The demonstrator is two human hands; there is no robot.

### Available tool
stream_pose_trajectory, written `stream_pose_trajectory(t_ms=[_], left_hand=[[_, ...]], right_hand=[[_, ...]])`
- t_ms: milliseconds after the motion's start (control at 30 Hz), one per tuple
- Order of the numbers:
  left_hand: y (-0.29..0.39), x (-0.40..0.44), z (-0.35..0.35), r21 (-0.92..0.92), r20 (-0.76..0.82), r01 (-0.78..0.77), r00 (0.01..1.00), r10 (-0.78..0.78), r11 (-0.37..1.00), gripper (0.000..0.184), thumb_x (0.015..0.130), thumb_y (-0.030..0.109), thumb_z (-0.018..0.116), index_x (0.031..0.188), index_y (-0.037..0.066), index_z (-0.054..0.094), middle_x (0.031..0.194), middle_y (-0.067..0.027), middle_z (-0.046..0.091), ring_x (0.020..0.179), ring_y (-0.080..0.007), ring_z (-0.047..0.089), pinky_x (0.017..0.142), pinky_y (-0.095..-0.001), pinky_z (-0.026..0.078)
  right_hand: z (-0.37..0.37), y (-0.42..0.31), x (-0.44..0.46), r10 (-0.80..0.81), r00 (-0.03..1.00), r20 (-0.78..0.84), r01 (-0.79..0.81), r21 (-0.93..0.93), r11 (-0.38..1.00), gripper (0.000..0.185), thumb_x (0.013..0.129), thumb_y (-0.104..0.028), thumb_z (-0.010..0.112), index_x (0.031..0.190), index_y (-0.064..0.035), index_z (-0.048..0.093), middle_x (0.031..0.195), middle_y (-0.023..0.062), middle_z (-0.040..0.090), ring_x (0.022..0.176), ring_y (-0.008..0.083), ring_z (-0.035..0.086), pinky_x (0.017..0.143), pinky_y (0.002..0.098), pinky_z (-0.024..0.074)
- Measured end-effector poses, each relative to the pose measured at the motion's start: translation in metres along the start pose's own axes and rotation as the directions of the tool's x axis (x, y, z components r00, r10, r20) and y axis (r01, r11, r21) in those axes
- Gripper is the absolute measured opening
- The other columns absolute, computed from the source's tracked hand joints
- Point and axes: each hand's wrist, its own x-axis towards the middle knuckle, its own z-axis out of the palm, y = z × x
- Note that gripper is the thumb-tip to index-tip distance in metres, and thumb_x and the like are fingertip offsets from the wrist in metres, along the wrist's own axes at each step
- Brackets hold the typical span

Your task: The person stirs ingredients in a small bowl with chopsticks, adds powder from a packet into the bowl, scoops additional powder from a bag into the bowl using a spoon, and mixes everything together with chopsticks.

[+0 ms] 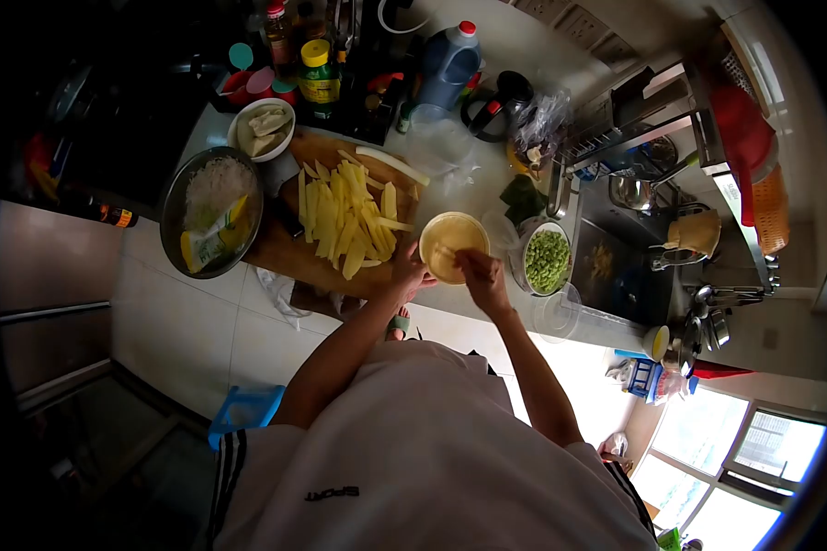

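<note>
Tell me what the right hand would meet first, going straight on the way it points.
Most likely the pale yellow contents or inner wall of the bowl; the right hand reaches over its rim. Its height above the contents is unclear.

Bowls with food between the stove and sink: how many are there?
4: large bowl left of the cutting board; white bowl beside the large bowl; bowl of yellowish mixture in the left hand; bowl of chopped greens by the sink. Others may be hidden.
</note>
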Motion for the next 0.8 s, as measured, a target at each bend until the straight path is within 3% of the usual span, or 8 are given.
stream_pose_trajectory(t_ms=[100,133,267,367,400,533,667,800], left_hand=[[0.005,-0.005,-0.002,0.043,0.029,0.002,1.0,-0.003,0.999,0.067,0.085,-0.005,0.051,0.143,0.021,0.027,0.108,-0.0137,0.058,0.087,-0.0293,0.065,0.074,-0.045,0.059],[0.007,-0.004,-0.001,0.033,0.026,-0.009,1.0,0.008,0.999,0.067,0.085,-0.004,0.051,0.143,0.021,0.028,0.107,-0.0141,0.058,0.086,-0.0292,0.065,0.074,-0.0449,0.059],[0.004,-0.002,-0.001,0.011,0.047,-0.013,0.999,0.013,1.0,0.065,0.086,-0.004,0.05,0.142,0.021,0.029,0.106,-0.0154,0.058,0.083,-0.0291,0.066,0.072,-0.0443,0.059],[0.002,-0.005,-0.003,0.018,0.028,-0.02,0.999,0.02,1.0,0.064,0.085,-0.005,0.049,0.141,0.021,0.031,0.106,-0.0152,0.058,0.082,-0.0289,0.066,0.07,-0.0441,0.06],[0.003,-0.003,0.001,0.017,0.021,-0.03,0.999,0.029,0.999,0.064,0.085,-0.006,0.049,0.141,0.021,0.031,0.106,-0.0149,0.058,0.081,-0.0287,0.066,0.07,-0.0441,0.06],[-0.001,0.002,0.0,-0.011,0.014,-0.009,1.0,0.01,1.0,0.066,0.084,-0.007,0.05,0.141,0.021,0.031,0.103,-0.0135,0.059,0.08,-0.0277,0.066,0.069,-0.0441,0.06],[-0.004,0.008,-0.006,-0.019,0.055,-0.033,0.998,0.034,0.999,0.066,0.082,-0.006,0.052,0.14,0.021,0.033,0.099,-0.0125,0.059,0.077,-0.0263,0.066,0.068,-0.0433,0.06],[-0.004,0.008,-0.006,-0.012,0.05,-0.023,0.998,0.023,1.0,0.064,0.083,-0.004,0.054,0.138,0.02,0.035,0.096,-0.0116,0.059,0.075,-0.0248,0.067,0.068,-0.0419,0.06]], right_hand=[[-0.03,0.006,0.016,0.085,0.996,-0.009,-0.085,-0.157,0.984,0.013,0.089,-0.003,0.056,0.095,0.0061,0.063,0.076,0.0082,0.067,0.068,0.0104,0.063,0.062,0.0232,0.0498],[-0.032,0.005,0.007,0.137,0.99,0.024,-0.133,-0.125,0.983,0.013,0.09,-0.004,0.055,0.093,0.0062,0.063,0.074,0.008,0.067,0.068,0.0106,0.064,0.062,0.023,0.05],[-0.002,0.006,0.011,0.055,0.998,-0.032,-0.053,0.074,0.996,0.015,0.091,-0.006,0.055,0.085,0.0053,0.064,0.072,0.0067,0.067,0.065,0.009,0.062,0.06,0.0221,0.0487],[-0.032,0.014,0.017,0.071,0.996,-0.05,-0.081,-0.24,0.967,0.016,0.09,-0.007,0.056,0.086,0.0057,0.064,0.074,0.0072,0.068,0.067,0.0089,0.063,0.061,0.0224,0.0496],[-0.035,0.017,0.005,0.091,0.996,-0.02,-0.093,-0.227,0.969,0.016,0.09,-0.007,0.056,0.087,0.0066,0.064,0.074,0.008,0.068,0.069,0.0091,0.065,0.061,0.0221,0.0507],[-0.005,0.007,0.017,0.106,0.993,-0.057,-0.098,0.132,0.986,0.019,0.092,-0.01,0.056,0.09,0.0062,0.065,0.074,0.0091,0.068,0.069,0.0129,0.067,0.062,0.0235,0.0543],[-0.047,-0.01,0.027,0.321,0.945,-0.059,-0.294,0.273,0.916,0.021,0.09,-0.014,0.058,0.092,0.006,0.065,0.077,0.0108,0.069,0.068,0.0151,0.067,0.062,0.025,0.0551],[-0.072,-0.008,0.008,0.336,0.941,-0.042,-0.33,0.106,0.938,0.023,0.091,-0.016,0.057,0.089,0.0057,0.065,0.077,0.0118,0.068,0.069,0.0161,0.068,0.061,0.0254,0.0558]])
